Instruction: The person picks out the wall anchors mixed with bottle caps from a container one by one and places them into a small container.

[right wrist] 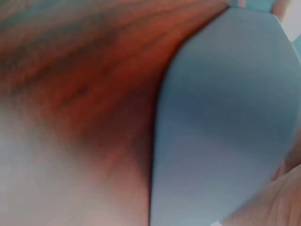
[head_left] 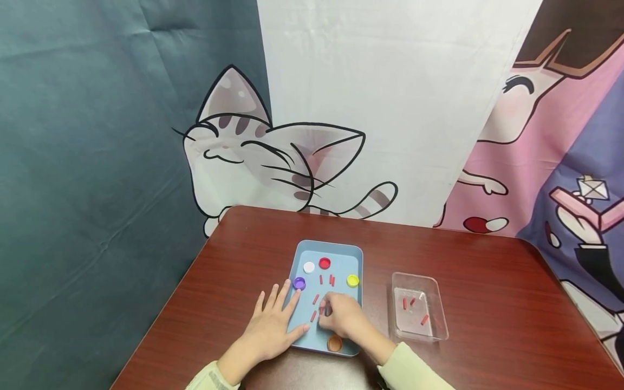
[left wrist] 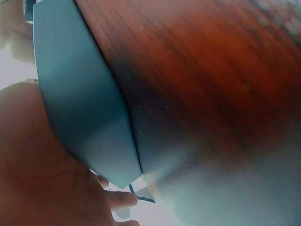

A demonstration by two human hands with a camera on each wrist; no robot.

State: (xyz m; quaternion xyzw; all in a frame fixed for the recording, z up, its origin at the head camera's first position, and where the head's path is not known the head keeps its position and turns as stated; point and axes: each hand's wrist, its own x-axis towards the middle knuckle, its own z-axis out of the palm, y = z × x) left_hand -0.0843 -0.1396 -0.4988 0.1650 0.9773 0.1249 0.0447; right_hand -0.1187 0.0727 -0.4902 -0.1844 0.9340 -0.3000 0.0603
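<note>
A blue tray [head_left: 331, 248] lies on the table with several short red sticks [head_left: 316, 299] inside. My left hand [head_left: 267, 329], fingers spread, rests over the tray's left edge. Above the tray floor, my right hand [head_left: 343, 315] has thumb and fingers brought together on what looks like a red stick, mostly hidden by the fingertips. Around the sticks sit small round caps: white [head_left: 309, 267], red [head_left: 324, 263], purple [head_left: 299, 283], yellow [head_left: 353, 280] and brown [head_left: 335, 343]. In both wrist views, the tray's outer wall [left wrist: 84, 94] fills much of the picture.
Right of the tray stands a clear plastic box [head_left: 396, 281] holding three red sticks [head_left: 424, 319]. The brown wooden table [head_left: 253, 244] reaches back to a cloth backdrop [head_left: 414, 81] printed with cartoon figures.
</note>
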